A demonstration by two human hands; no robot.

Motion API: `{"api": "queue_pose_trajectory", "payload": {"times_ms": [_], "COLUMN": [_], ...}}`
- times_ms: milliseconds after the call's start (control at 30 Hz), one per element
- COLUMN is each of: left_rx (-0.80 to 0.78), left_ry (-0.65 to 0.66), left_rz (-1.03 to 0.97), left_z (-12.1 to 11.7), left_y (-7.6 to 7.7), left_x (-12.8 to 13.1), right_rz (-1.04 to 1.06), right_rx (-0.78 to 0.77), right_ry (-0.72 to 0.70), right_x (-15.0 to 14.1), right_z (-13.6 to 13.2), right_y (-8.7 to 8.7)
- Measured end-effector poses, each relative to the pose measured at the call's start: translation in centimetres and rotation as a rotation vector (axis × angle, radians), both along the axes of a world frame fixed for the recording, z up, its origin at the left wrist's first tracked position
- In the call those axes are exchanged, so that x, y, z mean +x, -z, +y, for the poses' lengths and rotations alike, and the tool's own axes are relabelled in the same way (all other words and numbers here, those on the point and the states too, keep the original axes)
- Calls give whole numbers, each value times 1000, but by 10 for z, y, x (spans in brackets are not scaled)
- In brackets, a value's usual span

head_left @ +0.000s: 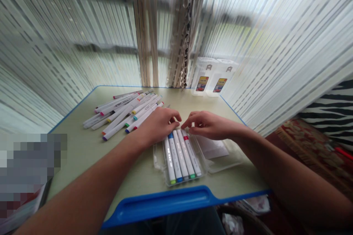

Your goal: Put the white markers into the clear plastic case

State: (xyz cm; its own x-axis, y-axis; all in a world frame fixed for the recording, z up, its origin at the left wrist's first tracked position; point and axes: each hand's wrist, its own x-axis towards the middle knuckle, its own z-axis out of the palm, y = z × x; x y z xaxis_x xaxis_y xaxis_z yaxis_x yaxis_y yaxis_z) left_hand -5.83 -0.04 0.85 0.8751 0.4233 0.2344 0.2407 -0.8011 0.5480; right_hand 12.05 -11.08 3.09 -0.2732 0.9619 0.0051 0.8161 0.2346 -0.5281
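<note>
A clear plastic case (204,172) lies unfolded on the table, with a row of several white markers (180,154) in its left half. Their near ends are lime, blue, grey and green. My left hand (162,123) is bent over the far end of the row, thumb and fingers apart, by the blue-banded marker (171,143). From the other side my right hand (205,124) reaches in, its fingers curved and spread, with the tips at the far ends near the red-banded marker (188,145). Whether the fingertips press on the markers cannot be made out.
Left of the case lies a loose pile of white markers (129,112) with coloured ends. Two clear cases (200,77) with labels stand at the back by the string curtain (110,25). A blue trough (165,203) edges the table's front. White paper (212,148) lies in the case's right half.
</note>
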Motion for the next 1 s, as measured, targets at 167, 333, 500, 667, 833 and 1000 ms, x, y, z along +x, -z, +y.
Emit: {"api": "queue_pose_trajectory", "payload": {"times_ms": [167, 333, 500, 667, 833, 1000], "left_rx": [-10, -21, -43, -44, -42, -43], "left_ry": [2, -1, -7, -8, -10, -22], "left_rz": [1, -1, -3, -3, -5, -6], "left_z": [0, 1, 1, 0, 0, 0], "left_y": [0, 0, 1, 1, 1, 1], "left_x": [0, 0, -1, 0, 0, 0], "right_rz": [5, 48, 75, 80, 97, 90], "right_rx": [-16, -102, -124, -126, -132, -138], "right_ry": [12, 65, 66, 71, 75, 97], "right_x": [-2, -1, 2, 2, 2, 2], "right_z": [-1, -2, -1, 0, 0, 0], "right_y": [-1, 0, 2, 3, 3, 3]}}
